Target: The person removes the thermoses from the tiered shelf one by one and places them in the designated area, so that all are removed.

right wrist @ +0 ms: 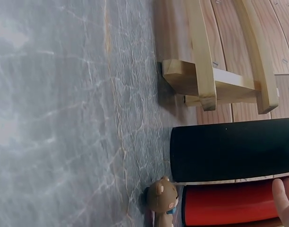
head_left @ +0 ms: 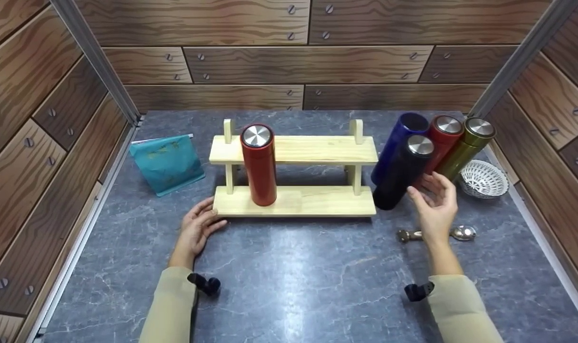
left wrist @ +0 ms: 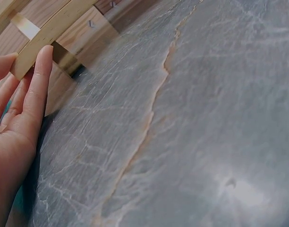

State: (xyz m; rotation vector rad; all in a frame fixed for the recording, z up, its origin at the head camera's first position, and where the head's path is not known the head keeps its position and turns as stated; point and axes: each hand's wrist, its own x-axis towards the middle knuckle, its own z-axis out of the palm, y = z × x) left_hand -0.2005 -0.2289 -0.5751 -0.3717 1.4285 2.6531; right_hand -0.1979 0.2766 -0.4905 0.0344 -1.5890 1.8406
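A two-tier pale wooden rack [head_left: 327, 150] stands mid-table, with a red thermos bottle [head_left: 262, 171] upright on its lower board. At the rack's lower left corner, my left hand [head_left: 198, 228] pinches the board's end; in the left wrist view the thumb and fingers [left wrist: 40, 71] lie on opposite sides of it. My right hand [head_left: 436, 200] is beside a black thermos bottle [head_left: 401, 176], thumb and fingers spread, holding nothing. Behind the black one are a blue bottle [head_left: 396, 147], a second red bottle [head_left: 441, 143] and an olive-green bottle [head_left: 465, 147].
A teal pouch [head_left: 167, 164] stands left of the rack. At the far right is a white woven basket [head_left: 501, 183]. Partly under my right wrist lies a small object with a brown bear figure [right wrist: 162, 196] at one end and a shiny rounded other end. Wood-patterned walls enclose the table.
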